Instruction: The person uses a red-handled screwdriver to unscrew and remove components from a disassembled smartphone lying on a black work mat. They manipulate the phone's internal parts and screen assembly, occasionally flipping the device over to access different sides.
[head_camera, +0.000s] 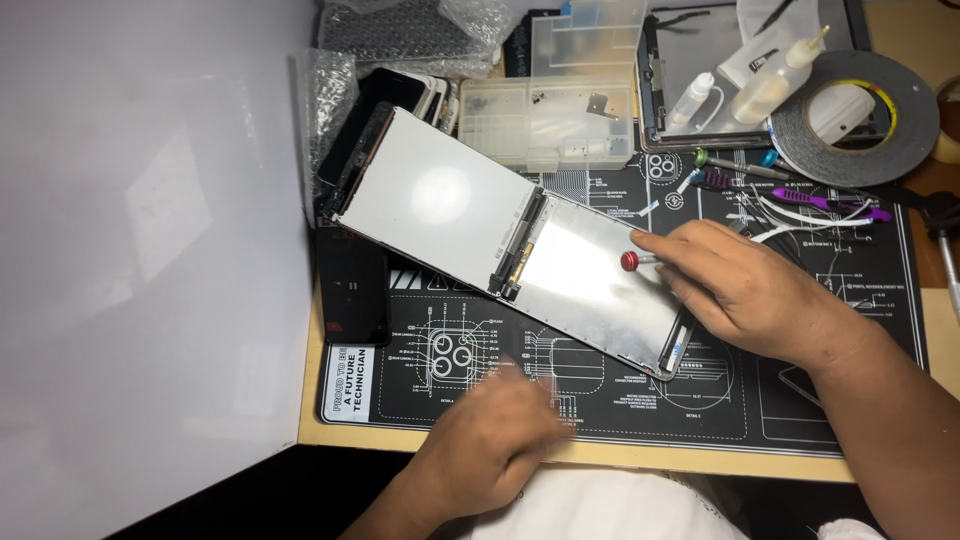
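Note:
An opened tablet lies on a black work mat (800, 400): its white screen panel (435, 205) is folded out to the left, and the silver metal back plate (590, 280) lies to the right. My right hand (745, 290) rests over the plate's right end and holds a small screwdriver with a red cap (630, 262), tip hidden under my fingers. My left hand (495, 440), blurred, hovers over the mat's front edge with fingers curled; nothing shows in it.
A clear parts box (545, 110) stands behind the tablet. Glue bottles (765, 85), a black tape roll (850, 120) and several tools (800, 195) lie at the back right. A dark phone (352, 290) sits at the left. A white wall (150, 250) borders the left side.

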